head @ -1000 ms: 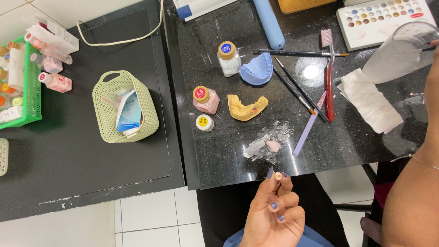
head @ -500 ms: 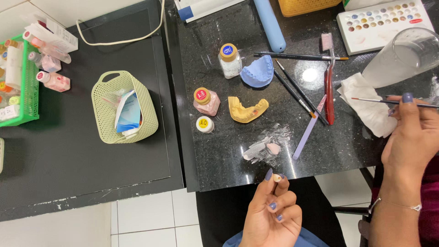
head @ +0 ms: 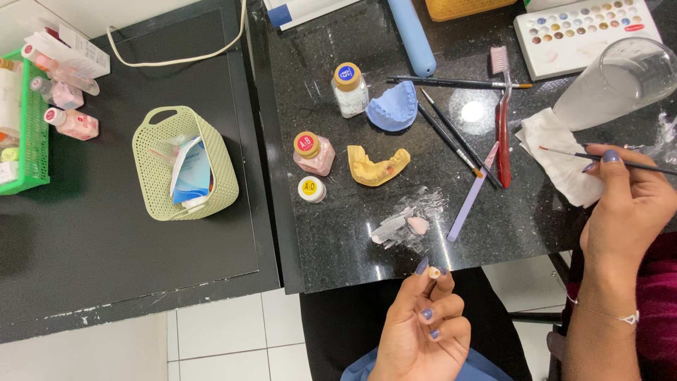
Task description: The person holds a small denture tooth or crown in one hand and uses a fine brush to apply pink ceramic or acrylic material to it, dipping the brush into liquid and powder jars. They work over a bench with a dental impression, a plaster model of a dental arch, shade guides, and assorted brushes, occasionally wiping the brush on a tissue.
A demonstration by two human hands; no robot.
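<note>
My left hand [head: 425,321] is below the table's front edge and pinches a small pale tooth-like piece [head: 434,271] between thumb and fingertips. My right hand [head: 627,204] holds a thin brush [head: 606,160] over a white tissue [head: 560,164], its red tip pointing left. On the black table lie a yellow jaw model [head: 376,167], a blue jaw model [head: 393,106], a pink-powder jar [head: 314,152], a white-powder jar [head: 348,89] and a small round jar [head: 311,188]. A smear of white and pink paste [head: 405,224] sits near the front edge.
A clear glass [head: 612,83] tilts at right beside a colour palette [head: 582,32]. Brushes [head: 451,137], a red toothbrush [head: 502,120], a lilac spatula [head: 471,194] and a blue tube [head: 412,35] lie nearby. On the left desk stand a green wicker basket [head: 152,163] and a green tray [head: 29,152] with bottles.
My right hand has come in from the right edge and lowered the brush over the tissue. My left hand has barely moved with the small piece.
</note>
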